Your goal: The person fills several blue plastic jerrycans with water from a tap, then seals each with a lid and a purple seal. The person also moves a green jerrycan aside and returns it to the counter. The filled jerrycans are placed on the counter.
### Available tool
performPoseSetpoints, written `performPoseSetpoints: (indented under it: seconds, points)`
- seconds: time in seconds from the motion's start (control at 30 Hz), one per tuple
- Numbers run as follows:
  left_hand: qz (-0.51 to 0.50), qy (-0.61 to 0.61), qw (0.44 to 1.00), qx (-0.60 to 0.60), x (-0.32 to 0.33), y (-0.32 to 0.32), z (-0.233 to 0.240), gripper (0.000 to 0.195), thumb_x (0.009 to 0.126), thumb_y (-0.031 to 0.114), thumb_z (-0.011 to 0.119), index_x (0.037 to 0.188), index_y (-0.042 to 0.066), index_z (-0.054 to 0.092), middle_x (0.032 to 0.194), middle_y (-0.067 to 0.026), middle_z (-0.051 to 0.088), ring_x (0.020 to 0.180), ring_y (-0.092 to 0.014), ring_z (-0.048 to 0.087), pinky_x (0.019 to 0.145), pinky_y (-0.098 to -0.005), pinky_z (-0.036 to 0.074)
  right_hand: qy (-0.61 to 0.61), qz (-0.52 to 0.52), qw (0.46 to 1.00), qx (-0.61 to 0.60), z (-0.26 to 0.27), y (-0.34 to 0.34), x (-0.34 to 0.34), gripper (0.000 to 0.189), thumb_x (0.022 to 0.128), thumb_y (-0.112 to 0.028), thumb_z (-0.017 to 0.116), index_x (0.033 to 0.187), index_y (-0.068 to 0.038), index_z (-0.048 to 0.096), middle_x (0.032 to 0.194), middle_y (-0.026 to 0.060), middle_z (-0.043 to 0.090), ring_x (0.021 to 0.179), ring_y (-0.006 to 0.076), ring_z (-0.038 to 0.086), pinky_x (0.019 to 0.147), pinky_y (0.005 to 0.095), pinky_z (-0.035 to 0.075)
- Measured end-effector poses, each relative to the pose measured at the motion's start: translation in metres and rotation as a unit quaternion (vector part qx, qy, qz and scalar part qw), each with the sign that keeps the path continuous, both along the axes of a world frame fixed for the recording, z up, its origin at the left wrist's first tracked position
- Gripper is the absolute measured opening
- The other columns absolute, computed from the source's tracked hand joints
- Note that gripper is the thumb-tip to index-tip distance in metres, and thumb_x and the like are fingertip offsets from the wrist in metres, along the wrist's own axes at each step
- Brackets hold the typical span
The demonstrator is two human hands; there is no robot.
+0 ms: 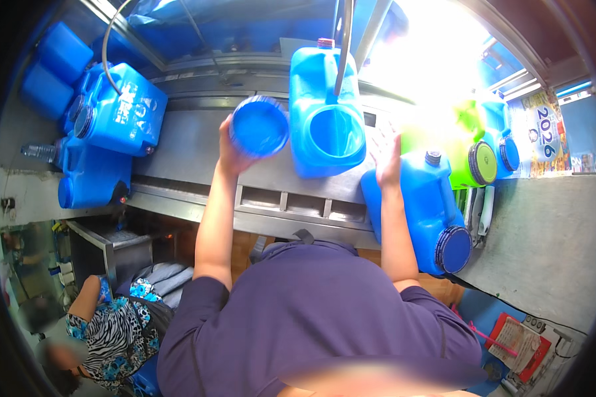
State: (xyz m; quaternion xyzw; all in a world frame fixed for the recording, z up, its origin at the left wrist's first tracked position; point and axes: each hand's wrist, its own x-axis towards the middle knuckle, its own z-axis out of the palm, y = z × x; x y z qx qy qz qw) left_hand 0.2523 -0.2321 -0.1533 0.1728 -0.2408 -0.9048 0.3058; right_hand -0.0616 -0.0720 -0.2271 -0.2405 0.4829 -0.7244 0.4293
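Note:
A blue plastic screw lid [260, 127] is gripped at its side by my left hand [232, 149], above the metal counter [193, 144]. To its right stands a blue plastic water container [305, 144], its wide round mouth uncovered and its small red cap [326, 43] on. A curved metal spout [344, 54] hangs over that container. My right hand [387, 154] is raised beside the container's right side with its fingers apart, holding nothing. Strong glare washes over its fingertips. Below it is another blue container [422, 198] with a dark blue lid [453, 249].
Blue containers [134, 109] crowd the left end, with a thin hose [108, 64] above. A bright green container [459, 168] and a blue one [496, 119] stand at the right. A person in patterned clothing [116, 332] is at the lower left.

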Motion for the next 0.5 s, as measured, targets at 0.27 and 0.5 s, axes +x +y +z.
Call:
performPoseSetpoints:
  seconds: [0.27, 0.5]
  points:
    - [-0.077, 0.19, 0.948, 0.242, 0.025, 0.126, -0.057, 0.106, 0.076, 0.074, 0.062, 0.153, 0.014, 0.02, 0.15, -0.0375, 0.02, 0.116, -0.053, 0.054, 0.074, -0.0608, 0.059, -0.104, -0.063, 0.984, -0.127, -0.017, -0.104, -0.045, 0.071, 0.098, -0.05, 0.046, 0.152, -0.01, 0.02, 0.152, 0.0192, 0.028, 0.14, 0.0348, 0.03, 0.114, 0.0472, 0.024]
    - [0.118, 0.085, 0.977, 0.153, -0.022, 0.169, -0.032, 0.107, 0.076, 0.076, 0.059, 0.152, 0.013, 0.019, 0.146, -0.0302, 0.035, 0.101, -0.054, 0.061, 0.054, -0.0532, 0.062, -0.104, -0.002, 0.988, -0.111, -0.059, -0.131, -0.039, 0.067, 0.098, -0.047, 0.047, 0.148, -0.009, 0.024, 0.148, 0.018, 0.032, 0.137, 0.033, 0.033, 0.112, 0.0453, 0.027]
